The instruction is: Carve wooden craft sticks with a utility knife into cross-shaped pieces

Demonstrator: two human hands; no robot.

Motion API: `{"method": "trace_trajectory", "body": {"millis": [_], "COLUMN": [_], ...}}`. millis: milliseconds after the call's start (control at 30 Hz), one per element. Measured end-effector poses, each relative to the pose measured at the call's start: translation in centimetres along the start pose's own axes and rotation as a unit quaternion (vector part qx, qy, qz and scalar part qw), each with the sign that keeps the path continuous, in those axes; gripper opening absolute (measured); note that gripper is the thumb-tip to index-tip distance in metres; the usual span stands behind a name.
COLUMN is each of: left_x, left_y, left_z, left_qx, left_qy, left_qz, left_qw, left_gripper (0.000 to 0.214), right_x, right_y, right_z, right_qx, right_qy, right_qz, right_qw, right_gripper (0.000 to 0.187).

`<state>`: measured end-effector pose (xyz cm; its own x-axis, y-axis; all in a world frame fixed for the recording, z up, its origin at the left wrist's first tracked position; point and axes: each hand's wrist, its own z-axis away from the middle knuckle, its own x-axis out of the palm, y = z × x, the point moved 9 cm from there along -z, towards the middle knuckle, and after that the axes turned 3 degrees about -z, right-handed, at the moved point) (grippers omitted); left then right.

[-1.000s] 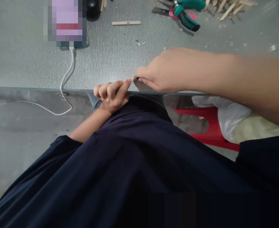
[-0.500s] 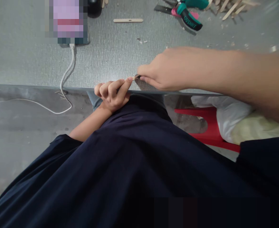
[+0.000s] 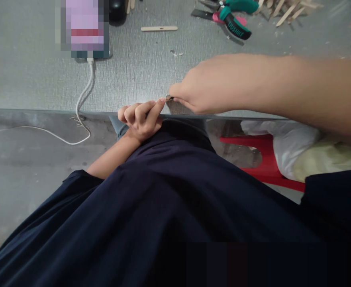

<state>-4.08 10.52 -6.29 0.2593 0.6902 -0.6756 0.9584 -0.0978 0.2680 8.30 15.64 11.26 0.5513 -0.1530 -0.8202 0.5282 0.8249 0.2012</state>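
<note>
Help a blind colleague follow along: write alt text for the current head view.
A person's bare left hand and right hand nearly meet at the near edge of a grey textured table, pinching small brown-and-dark items, mostly hidden. Beyond lie a flat pale wooden stick and, to its right, green-and-black-handled pliers.

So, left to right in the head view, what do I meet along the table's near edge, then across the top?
Near edge: white cable, left hand, right hand. Across the top: pixelated device, black rounded object, two stick ends, lone wooden stick, green-handled pliers, wooden stick pile.
</note>
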Motion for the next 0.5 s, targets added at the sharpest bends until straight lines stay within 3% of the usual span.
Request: {"method": "trace_trajectory", "body": {"millis": [133, 233, 300, 367, 433, 500], "left_x": [1.1, 0.0, -1.9, -4.1, -6.9, -10.4], "left_y": [-0.6, 0.1, 0.9, 1.7, 3.4, 5.8], "left_z": [-0.2, -0.5, -0.9, -1.6, -2.9, -4.6], "left_qx": [-0.047, -0.048, -0.036, -0.016, 0.054, 0.175], "left_qy": [-0.072, -0.063, -0.053, -0.079, -0.109, -0.097], "left_qz": [0.035, 0.030, 0.022, 0.019, 0.017, -0.010], "left_qw": [0.996, 0.996, 0.998, 0.997, 0.992, 0.980], "left_gripper": [0.039, 0.039, 0.040, 0.047, 0.052, 0.051], "right_x": [0.2, 0.3, 0.1, 0.1, 0.4, 0.8], "right_y": [0.1, -0.3, -0.6, -0.6, -0.2, 0.4], "right_z": [-0.1, 0.4, 0.8, 1.3, 1.4, 1.3], "right_qx": [0.015, 0.002, -0.012, -0.023, -0.030, -0.033], "right_qy": [-0.004, 0.009, 0.020, 0.020, 0.014, 0.006], "right_qz": [-0.013, -0.011, 0.020, 0.059, 0.089, 0.105], "right_qw": [1.000, 1.000, 1.000, 0.998, 0.996, 0.994], "right_gripper": [0.033, 0.034, 0.037, 0.042, 0.046, 0.048]}}
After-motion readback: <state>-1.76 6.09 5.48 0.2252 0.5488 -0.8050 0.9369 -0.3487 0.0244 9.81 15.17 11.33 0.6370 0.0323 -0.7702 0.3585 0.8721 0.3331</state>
